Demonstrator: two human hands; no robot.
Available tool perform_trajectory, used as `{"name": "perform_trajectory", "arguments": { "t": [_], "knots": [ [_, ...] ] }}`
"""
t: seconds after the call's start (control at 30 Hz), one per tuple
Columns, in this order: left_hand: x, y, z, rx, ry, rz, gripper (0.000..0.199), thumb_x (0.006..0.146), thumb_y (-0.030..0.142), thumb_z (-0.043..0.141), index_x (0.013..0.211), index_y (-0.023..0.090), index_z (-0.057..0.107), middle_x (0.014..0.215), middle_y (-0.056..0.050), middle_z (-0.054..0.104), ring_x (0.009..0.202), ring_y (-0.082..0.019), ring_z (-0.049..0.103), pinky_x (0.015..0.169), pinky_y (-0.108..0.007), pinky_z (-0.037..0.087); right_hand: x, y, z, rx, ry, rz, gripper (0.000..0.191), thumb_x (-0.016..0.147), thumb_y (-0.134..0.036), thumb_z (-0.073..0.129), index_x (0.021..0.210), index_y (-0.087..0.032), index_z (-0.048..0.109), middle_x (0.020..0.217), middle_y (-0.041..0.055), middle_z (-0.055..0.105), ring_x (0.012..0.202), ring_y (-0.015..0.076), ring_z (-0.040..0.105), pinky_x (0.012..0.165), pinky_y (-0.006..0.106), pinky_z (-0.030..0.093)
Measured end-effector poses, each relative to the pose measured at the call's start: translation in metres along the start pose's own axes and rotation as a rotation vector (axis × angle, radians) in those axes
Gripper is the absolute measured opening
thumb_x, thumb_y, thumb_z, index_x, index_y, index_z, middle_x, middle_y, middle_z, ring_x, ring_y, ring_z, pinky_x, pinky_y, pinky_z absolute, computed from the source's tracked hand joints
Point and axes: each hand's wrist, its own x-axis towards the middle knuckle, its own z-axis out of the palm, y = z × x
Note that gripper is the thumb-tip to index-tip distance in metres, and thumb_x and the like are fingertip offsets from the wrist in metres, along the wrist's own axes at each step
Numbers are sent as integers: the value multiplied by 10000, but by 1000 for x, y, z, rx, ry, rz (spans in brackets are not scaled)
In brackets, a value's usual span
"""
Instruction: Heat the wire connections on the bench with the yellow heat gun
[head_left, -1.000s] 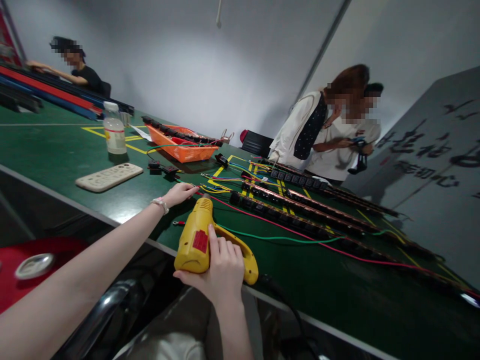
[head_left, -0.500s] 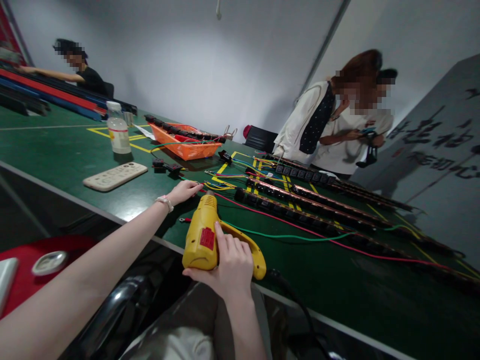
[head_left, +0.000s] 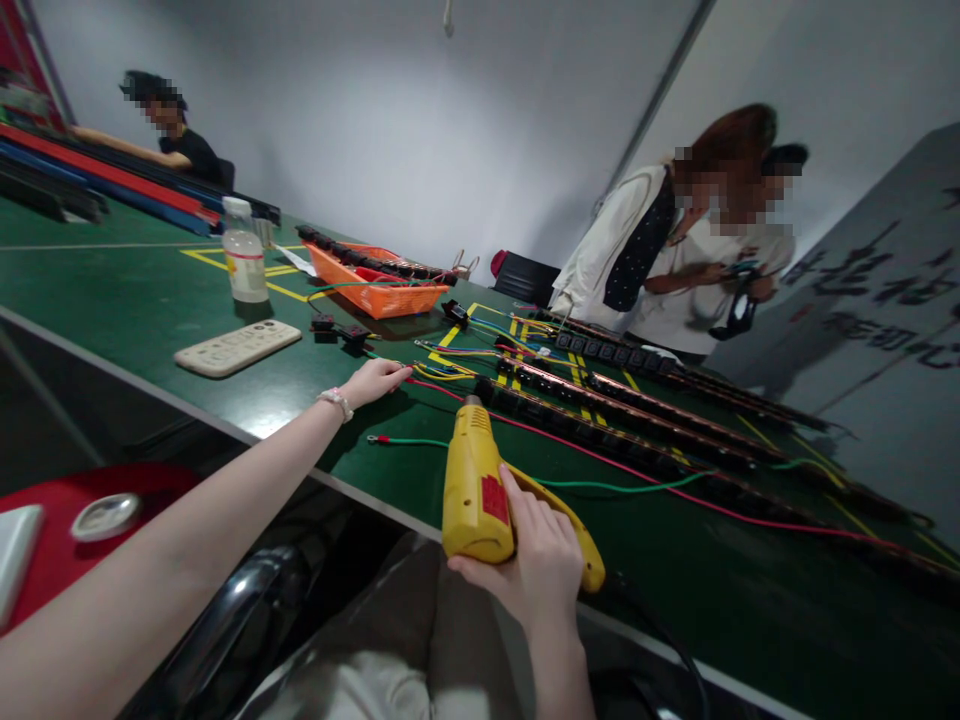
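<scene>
My right hand (head_left: 536,545) is wrapped round the handle of a yellow heat gun (head_left: 476,490), its nozzle pointing away from me over the green table. My left hand (head_left: 375,382) is closed in a pinch on the end of a red wire (head_left: 517,424), beside the yellow and blue wire ends (head_left: 448,371) of the nearest black strip (head_left: 592,425). The exact tip between my fingers is hidden. Passing behind the heat gun, a green wire (head_left: 622,488) ends at left in a ring terminal (head_left: 379,439) with a red sleeve.
Several long strips with copper bars (head_left: 637,400) lie to the right. An orange basket (head_left: 375,298), a bottle (head_left: 245,265), a phone (head_left: 238,349) and small black connectors (head_left: 339,333) stand or lie beyond my left hand. One person sits far left; two stand behind the table.
My right hand has carried the heat gun to the right, away from the left hand. The green wire's ring terminal now shows more fully. My left hand keeps its pinch.
</scene>
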Motion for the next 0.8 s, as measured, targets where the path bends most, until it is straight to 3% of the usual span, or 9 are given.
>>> {"name": "perform_trajectory", "arguments": {
  "t": [0.43, 0.8],
  "knots": [
    [-2, 3, 0, 33, -8, -4, 505, 827, 601, 378, 576, 175, 480, 529, 20, 506, 516, -115, 454, 536, -239, 311, -13, 20, -15, -73, 31, -4, 991, 628, -861, 411, 1265, -108, 505, 862, 83, 644, 752, 211, 558, 719, 336, 350],
    [-3, 5, 2, 257, 46, 67, 357, 830, 476, 408, 766, 211, 639, 783, -5, 647, 702, -156, 555, 568, -233, 324, -3, -2, 0, -114, 52, 43, 1013, 618, -872, 409, 1274, -106, 502, 845, 79, 632, 739, 200, 538, 704, 330, 331]
  ]
}}
